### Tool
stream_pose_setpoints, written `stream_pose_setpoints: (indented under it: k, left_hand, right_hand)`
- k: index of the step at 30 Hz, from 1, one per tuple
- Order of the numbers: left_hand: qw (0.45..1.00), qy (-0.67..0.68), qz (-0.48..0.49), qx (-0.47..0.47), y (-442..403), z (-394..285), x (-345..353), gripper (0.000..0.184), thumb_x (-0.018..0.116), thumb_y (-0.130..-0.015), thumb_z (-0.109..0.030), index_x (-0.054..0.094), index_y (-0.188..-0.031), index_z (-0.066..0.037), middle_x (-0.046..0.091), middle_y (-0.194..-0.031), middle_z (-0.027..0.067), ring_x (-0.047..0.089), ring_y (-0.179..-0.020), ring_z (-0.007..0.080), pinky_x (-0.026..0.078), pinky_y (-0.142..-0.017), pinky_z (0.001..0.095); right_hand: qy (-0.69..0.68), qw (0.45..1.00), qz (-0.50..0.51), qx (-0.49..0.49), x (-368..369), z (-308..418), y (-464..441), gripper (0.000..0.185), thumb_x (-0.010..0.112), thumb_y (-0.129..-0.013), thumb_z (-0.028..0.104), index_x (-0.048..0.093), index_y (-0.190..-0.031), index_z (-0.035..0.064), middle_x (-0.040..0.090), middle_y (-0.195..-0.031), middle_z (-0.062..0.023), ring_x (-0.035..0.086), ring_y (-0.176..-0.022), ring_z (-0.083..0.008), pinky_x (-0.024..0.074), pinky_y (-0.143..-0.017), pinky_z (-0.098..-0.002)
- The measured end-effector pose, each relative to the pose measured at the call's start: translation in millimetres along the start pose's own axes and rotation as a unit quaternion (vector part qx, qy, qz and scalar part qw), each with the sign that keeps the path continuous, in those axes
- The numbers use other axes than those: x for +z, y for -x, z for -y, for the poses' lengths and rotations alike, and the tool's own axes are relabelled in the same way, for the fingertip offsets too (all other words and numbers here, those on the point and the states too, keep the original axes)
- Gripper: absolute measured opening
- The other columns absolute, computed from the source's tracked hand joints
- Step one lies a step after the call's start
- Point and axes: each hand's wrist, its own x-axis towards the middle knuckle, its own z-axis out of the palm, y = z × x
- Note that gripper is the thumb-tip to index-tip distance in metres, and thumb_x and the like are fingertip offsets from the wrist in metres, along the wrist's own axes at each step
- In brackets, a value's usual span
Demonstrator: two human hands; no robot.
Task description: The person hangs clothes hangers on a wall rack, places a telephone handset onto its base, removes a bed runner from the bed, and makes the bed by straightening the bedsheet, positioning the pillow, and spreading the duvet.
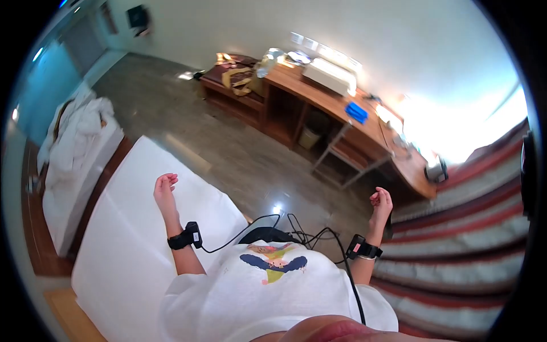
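Note:
My left hand [165,185] is raised over the white bed [131,228], fingers loosely curled and nothing visible in them. On that wrist is a black strap with a small black device [194,234]. Out to the right, my right hand [381,199] is held up beside the striped curtain [456,251], its fingers half bent and no object showing. A second strapped device [356,246] and a bracelet sit on the right wrist. Black cables [310,235] run from the devices around my white shirt [250,296].
A wooden desk [285,77] stands along the far wall, bearing a white box [329,76] and a blue item [356,112]. Below it are a bin [309,137] and a metal-framed stool [347,154]. Another bed with rumpled white bedding [77,154] is at left. Grey floor [199,134] lies between.

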Motion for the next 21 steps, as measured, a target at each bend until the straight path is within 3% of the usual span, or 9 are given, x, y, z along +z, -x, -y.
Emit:
stream_pose_setpoints:
  k: [3,10,16,21]
  left_hand:
    - [0.99,-0.001,-0.14,-0.032,-21,27,-9,0.021,0.04,-0.084,-0.023,0.054,-0.085,-0.007,0.059,-0.083,0.0038,0.053,-0.075,0.0089,0.035,-0.064,0.02]
    - [0.962,0.049,-0.263,-0.058,-90,76,-7,0.021,0.04,-0.081,-0.021,0.053,-0.085,-0.005,0.058,-0.081,0.0044,0.053,-0.076,0.0103,0.035,-0.066,0.0226]
    - [0.974,0.043,-0.224,0.009,-210,47,56,0.019,0.04,-0.083,-0.019,0.054,-0.082,-0.005,0.059,-0.08,0.0043,0.054,-0.072,0.01,0.037,-0.064,0.0209]
    - [0.975,0.009,-0.22,-0.03,-279,39,55,0.02,0.039,-0.084,-0.018,0.054,-0.083,-0.005,0.059,-0.078,0.0031,0.054,-0.071,0.0093,0.037,-0.063,0.0222]
  right_hand:
    - [0.026,0.995,0.101,0.005,74,-16,-71,0.014,0.046,-0.081,0.013,0.056,-0.082,0.0037,0.05,-0.06,0.001,0.043,-0.054,-0.0035,0.0311,-0.049,-0.0148]
    - [0.018,0.974,0.227,-0.014,226,-46,-168,0.015,0.046,-0.082,0.013,0.055,-0.083,0.0011,0.05,-0.061,-0.0015,0.046,-0.056,-0.0058,0.0337,-0.05,-0.0148]
    - [0.013,0.962,0.273,0.017,371,-67,-253,0.015,0.047,-0.081,0.015,0.055,-0.085,0.0027,0.05,-0.064,-0.0008,0.046,-0.057,-0.0059,0.0367,-0.052,-0.0155]
    - [-0.002,0.952,0.289,0.096,473,-124,-293,0.015,0.048,-0.079,0.015,0.055,-0.086,0.003,0.05,-0.064,-0.0003,0.046,-0.056,-0.0058,0.0352,-0.05,-0.0148]
